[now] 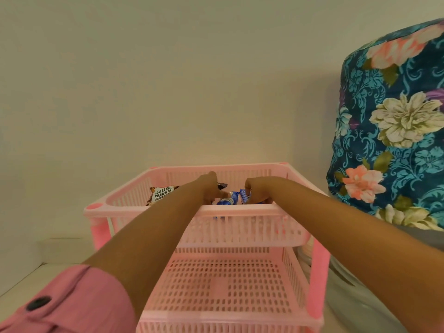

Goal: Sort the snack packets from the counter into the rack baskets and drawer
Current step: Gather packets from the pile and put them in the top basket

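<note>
Two slotted pink plastic rack baskets visible: top basket holds one brown salted-peanuts packet and several blue packets. Lower basket holds nothing. Left hand and right hand reach inside among the packets; grip of either cannot be told.

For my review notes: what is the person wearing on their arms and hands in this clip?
The left arm has a pink sleeve, finely ribbed, rolled or pushed up near the elbow, with a dark round button on its cuff. The forearm below it is bare. The right arm shows no sleeve in view. Neither the left hand nor the right hand shows gloves, rings or a watch.
</note>
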Demonstrator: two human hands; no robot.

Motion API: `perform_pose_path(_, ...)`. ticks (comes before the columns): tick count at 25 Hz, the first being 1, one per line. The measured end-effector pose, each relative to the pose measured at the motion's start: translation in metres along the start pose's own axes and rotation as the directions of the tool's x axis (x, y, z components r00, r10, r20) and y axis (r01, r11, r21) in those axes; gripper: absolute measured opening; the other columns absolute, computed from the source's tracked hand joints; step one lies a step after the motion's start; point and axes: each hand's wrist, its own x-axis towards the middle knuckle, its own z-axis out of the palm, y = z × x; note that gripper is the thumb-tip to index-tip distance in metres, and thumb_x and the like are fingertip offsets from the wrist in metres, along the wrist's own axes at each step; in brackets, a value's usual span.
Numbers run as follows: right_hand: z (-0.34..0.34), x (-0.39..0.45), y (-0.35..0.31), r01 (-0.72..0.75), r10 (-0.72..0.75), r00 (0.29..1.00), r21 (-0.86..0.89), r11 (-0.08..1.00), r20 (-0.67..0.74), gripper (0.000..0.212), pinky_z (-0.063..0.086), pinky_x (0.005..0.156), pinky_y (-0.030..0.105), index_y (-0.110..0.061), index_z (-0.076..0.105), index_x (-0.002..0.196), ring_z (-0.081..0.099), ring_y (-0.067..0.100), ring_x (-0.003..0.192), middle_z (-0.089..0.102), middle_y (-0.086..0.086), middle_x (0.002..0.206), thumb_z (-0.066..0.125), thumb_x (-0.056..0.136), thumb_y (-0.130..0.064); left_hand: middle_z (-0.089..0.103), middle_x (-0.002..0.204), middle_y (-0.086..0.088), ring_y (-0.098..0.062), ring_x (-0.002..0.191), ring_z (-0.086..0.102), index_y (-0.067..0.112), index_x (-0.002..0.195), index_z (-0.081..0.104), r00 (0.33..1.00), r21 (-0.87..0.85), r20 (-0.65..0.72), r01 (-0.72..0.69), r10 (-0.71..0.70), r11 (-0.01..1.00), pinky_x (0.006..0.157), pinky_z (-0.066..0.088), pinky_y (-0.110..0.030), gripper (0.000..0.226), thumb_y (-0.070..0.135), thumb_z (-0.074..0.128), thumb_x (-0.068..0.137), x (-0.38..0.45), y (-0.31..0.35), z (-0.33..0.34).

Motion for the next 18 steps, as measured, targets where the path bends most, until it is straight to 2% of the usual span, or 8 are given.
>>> perform_pose_path(3,0.001,0.001,-0.001,0.007,-0.008,1.000,-0.080,0.997,-0.012,0.018,0.047,0.093,0.035,-0.008,0.044,0.098,0.048,0.023,0.088,0.048,0.010,0.102,0.055,0.091,-0.021,0.058,0.119,-0.017,-0.024,0.079,0.047,0.008,0.093,0.052,0.991,0.067,0.071,-0.117,0.112,0.991,0.067,0.043,-0.034,0.031,0.036,0.062,0.084,0.001,0.003,0.003)
perform_pose_path(6,0.003,0.002,-0.002,0.033,-0.036,0.999,-0.123,0.992,-0.024,0.013,0.046,0.095,0.035,-0.005,0.049,0.098,0.050,0.024,0.090,0.050,0.013,0.103,0.053,0.092,-0.015,0.056,0.113,-0.007,-0.022,0.081,0.046,0.023,0.065,0.042,0.975,0.122,0.163,-0.170,0.149,0.978,0.058,0.036,-0.026,0.030,0.034,0.058,0.087,-0.002,0.005,0.005)
perform_pose_path(8,0.002,0.000,-0.003,0.053,-0.056,0.998,-0.093,0.994,-0.024,0.025,0.044,0.098,0.035,-0.002,0.055,0.114,0.056,0.030,0.103,0.055,0.019,0.119,0.053,0.092,-0.014,0.057,0.118,-0.008,-0.022,0.083,0.046,0.018,0.071,0.048,0.975,0.156,0.150,-0.186,0.162,0.970,0.061,0.036,-0.026,0.021,0.030,0.057,0.087,-0.001,0.003,0.006)
perform_pose_path(10,0.002,0.000,-0.004,0.079,-0.080,0.997,-0.063,0.995,-0.019,0.036,0.043,0.098,0.034,-0.002,0.052,0.127,0.055,0.030,0.108,0.052,0.018,0.133,0.052,0.093,-0.014,0.058,0.124,-0.014,-0.027,0.087,0.048,0.007,0.092,0.057,0.982,0.229,0.092,-0.180,0.162,0.957,0.071,0.038,-0.030,0.019,0.025,0.058,0.087,0.000,0.004,0.005)
perform_pose_path(13,0.002,0.003,-0.004,0.105,-0.106,0.994,-0.085,0.991,0.001,0.038,0.044,0.096,0.032,-0.005,0.051,0.129,0.052,0.025,0.099,0.050,0.015,0.137,0.052,0.093,-0.014,0.060,0.121,-0.019,-0.032,0.092,0.053,0.001,0.105,0.060,0.990,0.311,0.038,-0.138,0.133,0.940,0.076,0.040,-0.031,0.026,0.019,0.059,0.086,-0.001,0.004,0.006)
perform_pose_path(15,0.003,0.007,-0.004,0.105,-0.108,0.994,-0.086,0.991,-0.021,0.038,0.045,0.090,0.031,-0.006,0.053,0.128,0.051,0.022,0.094,0.053,0.014,0.134,0.056,0.091,-0.016,0.060,0.121,-0.021,-0.035,0.102,0.059,0.000,0.113,0.058,0.995,0.246,0.011,-0.098,0.098,0.964,0.081,0.046,-0.034,0.031,0.015,0.058,0.086,-0.003,0.002,0.006)
perform_pose_path(16,0.004,0.007,-0.003,0.118,-0.125,0.990,-0.098,0.988,-0.070,0.038,0.044,0.087,0.032,-0.008,0.054,0.127,0.055,0.023,0.097,0.056,0.013,0.132,0.057,0.090,-0.017,0.060,0.120,-0.022,-0.036,0.103,0.060,0.001,0.117,0.055,0.995,0.178,-0.028,-0.094,0.101,0.979,0.080,0.048,-0.036,0.032,0.012,0.056,0.087,-0.007,0.002,0.005)
perform_pose_path(18,0.001,0.000,-0.003,0.166,-0.203,0.951,-0.169,0.972,-0.235,0.034,0.044,0.088,0.031,-0.013,0.056,0.123,0.056,0.027,0.110,0.060,0.011,0.127,0.057,0.089,-0.020,0.062,0.113,-0.022,-0.035,0.098,0.061,0.007,0.120,0.048,0.953,0.101,-0.259,-0.139,0.161,0.985,0.075,0.046,-0.037,0.033,0.014,0.051,0.089,-0.022,0.007,-0.004)
